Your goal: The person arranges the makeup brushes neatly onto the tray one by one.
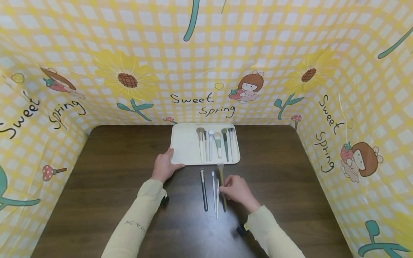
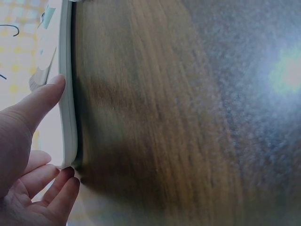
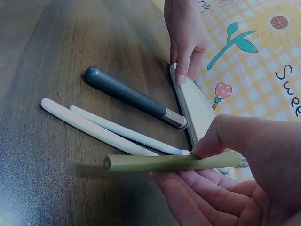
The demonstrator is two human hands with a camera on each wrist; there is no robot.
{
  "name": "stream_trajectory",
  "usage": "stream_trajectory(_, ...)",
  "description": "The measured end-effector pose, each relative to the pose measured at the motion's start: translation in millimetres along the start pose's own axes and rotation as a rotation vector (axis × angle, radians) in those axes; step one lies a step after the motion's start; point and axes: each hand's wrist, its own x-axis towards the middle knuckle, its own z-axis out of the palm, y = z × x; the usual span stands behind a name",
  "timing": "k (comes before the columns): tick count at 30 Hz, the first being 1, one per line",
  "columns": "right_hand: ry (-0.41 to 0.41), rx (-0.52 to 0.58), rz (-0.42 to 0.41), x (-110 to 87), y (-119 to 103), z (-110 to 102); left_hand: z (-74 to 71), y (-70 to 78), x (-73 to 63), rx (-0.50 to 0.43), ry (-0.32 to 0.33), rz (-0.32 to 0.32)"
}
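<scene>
My left hand (image 1: 164,165) holds the front left corner of a white tray (image 1: 184,143). In the left wrist view the thumb lies on the tray's rim (image 2: 68,113), with the fingers around the corner. Between thumb and fingers, my right hand (image 1: 238,190) pinches an olive-green makeup brush (image 3: 150,163) by its handle, bristles toward the tray. Just left of that brush, two slim white-handled brushes (image 3: 94,123) lie on the table close together. A black-handled makeup brush (image 1: 204,191) with a silver ferrule lies further left.
Several makeup brushes stand side by side in the tray's right half, among them a green-handled one (image 1: 226,147) and a short two-tone one (image 1: 218,145). The dark wooden table (image 1: 122,168) is walled on three sides by a yellow checked cloth (image 1: 155,64).
</scene>
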Motion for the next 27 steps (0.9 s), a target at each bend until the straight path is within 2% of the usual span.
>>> stream_trajectory(9, -0.044, 0.113, -0.037, 0.3, -3.5, -2.2, -0.2, 1.5, -1.8, 0.001, 0.0, -0.004)
stream_trajectory(22, -0.086, 0.186, -0.124, 5.8, -2.4, 2.7, 0.4, -0.2, -0.3, -0.001, -0.001, -0.009)
stream_trajectory(27, -0.062, 0.223, -0.127, 8.1, -1.7, 6.1, 0.3, -1.2, 1.2, 0.003, -0.01, -0.012)
